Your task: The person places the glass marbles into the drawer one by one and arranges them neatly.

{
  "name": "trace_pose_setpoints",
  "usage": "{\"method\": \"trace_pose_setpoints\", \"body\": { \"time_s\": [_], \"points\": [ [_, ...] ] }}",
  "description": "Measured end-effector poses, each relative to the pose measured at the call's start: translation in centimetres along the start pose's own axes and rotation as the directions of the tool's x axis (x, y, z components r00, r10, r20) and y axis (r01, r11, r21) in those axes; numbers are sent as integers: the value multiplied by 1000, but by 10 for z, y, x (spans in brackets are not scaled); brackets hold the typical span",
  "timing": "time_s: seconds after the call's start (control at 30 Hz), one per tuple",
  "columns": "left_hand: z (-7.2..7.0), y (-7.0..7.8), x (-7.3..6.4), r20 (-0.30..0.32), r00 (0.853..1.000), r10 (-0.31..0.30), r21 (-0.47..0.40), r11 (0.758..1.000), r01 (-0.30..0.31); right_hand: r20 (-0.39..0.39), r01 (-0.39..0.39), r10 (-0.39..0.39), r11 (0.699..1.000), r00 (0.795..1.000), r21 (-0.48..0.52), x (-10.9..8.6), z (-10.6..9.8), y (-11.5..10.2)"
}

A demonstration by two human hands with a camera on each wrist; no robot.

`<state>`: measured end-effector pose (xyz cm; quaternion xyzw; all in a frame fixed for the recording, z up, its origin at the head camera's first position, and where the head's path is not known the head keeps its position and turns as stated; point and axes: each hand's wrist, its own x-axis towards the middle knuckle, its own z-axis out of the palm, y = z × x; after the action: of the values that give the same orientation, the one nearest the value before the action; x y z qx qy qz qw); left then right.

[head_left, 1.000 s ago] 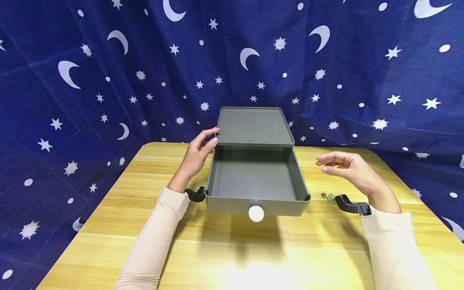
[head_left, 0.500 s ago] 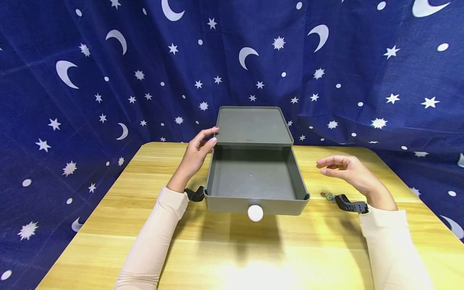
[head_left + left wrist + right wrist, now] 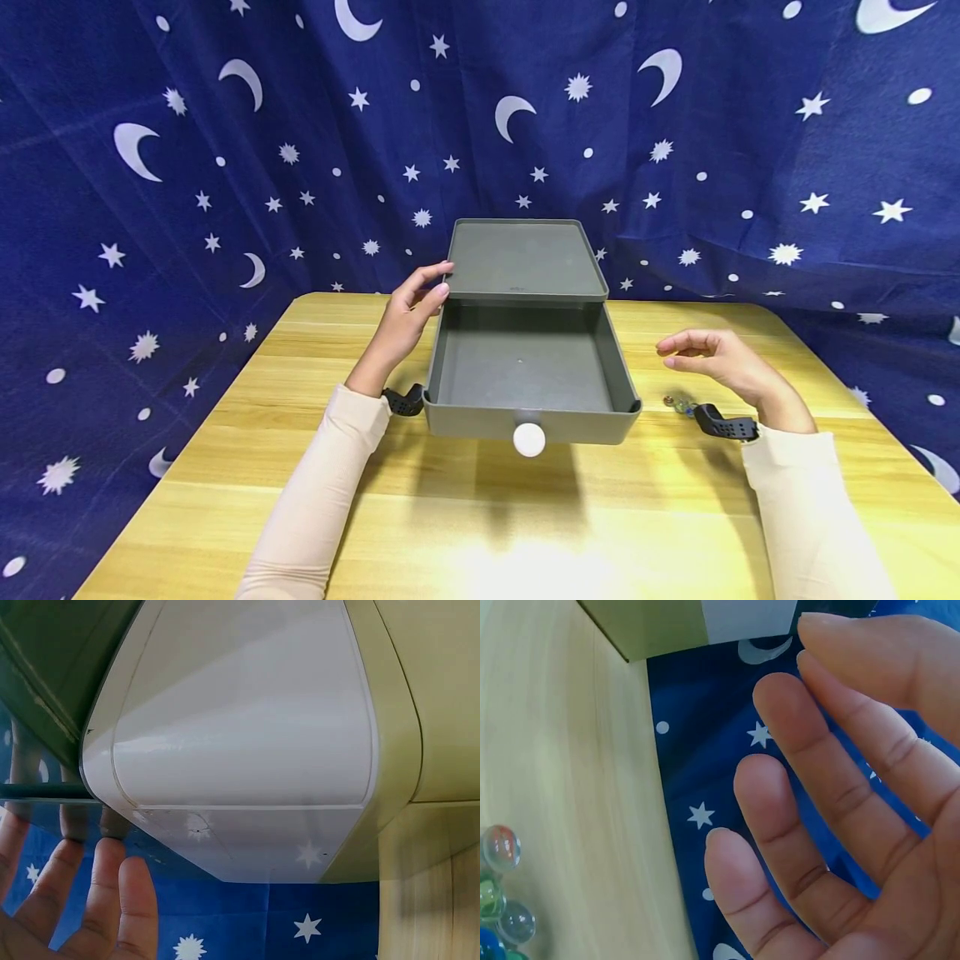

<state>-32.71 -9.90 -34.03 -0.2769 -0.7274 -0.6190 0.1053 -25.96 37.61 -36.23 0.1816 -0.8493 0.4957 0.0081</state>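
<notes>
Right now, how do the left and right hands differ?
Position: the left hand has its fingertips at the left edge of the gray top; the right hand hangs in the air, apart from it.
Surroundings: glass marbles lie near the right hand; none show by the left hand.
Shared: neither closes round anything; both emerge from cream sleeves.

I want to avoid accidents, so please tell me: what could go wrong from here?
The marbles lie loose on the table near the right hand, so a bump might send them rolling. The drawer is pulled far out, so pressing on it might tip the cabinet forward.
</notes>
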Motion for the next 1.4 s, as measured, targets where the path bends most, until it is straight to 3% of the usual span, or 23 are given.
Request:
{"method": "trace_pose_setpoints", "body": {
  "time_s": [0.67,0.93,1.4],
  "points": [
    [0,1,0,-3,1000,7,1,1000,-7,37,-71,73,996,997,-55,1,1,22],
    [1,0,-1,-8,1000,0,6,1000,0,54,-171,182,972,982,-161,0,2,23],
    [0,0,0,-3,1000,-3,2,1000,3,145,-206,237,958,961,-200,-1,1,28]
  ]
}}
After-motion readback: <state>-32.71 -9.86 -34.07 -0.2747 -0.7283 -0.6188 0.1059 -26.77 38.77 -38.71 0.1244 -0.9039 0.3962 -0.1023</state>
